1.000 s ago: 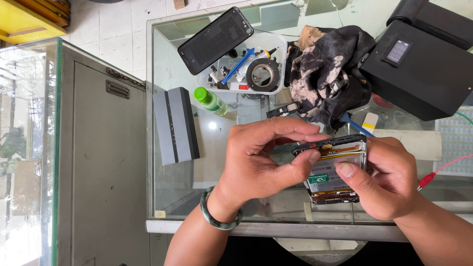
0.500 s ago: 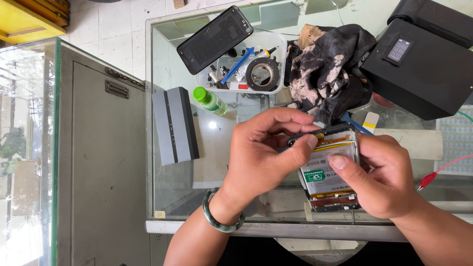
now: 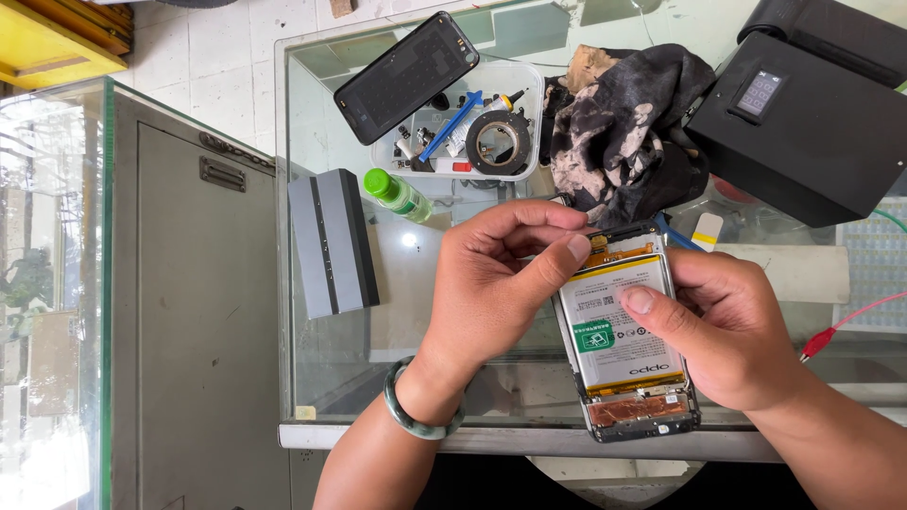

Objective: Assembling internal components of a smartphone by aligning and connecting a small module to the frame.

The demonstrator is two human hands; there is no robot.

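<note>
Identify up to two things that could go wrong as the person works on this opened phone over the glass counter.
The left hand pinches at the top edge of the opened phone; small parts there might tear. The right hand holds it above the glass counter near the front edge, so a slip might drop it.

Daylight is flooding the scene, bright and even, and it seems to be coming from the upper part of the frame, where the floor tiles are glowing palest. The glass counter is throwing back soft reflections, with one small hot spot of glare shining in the middle left beside the green-capped bottle. The glass panel at the far left is mirroring washed-out greenery and is looking hazy. Shadows are lying faint and soft-edged under the hands. Focus is holding sharp across the centre, with no motion blur showing; the white patch at the right edge is nearly blowing out.
</note>
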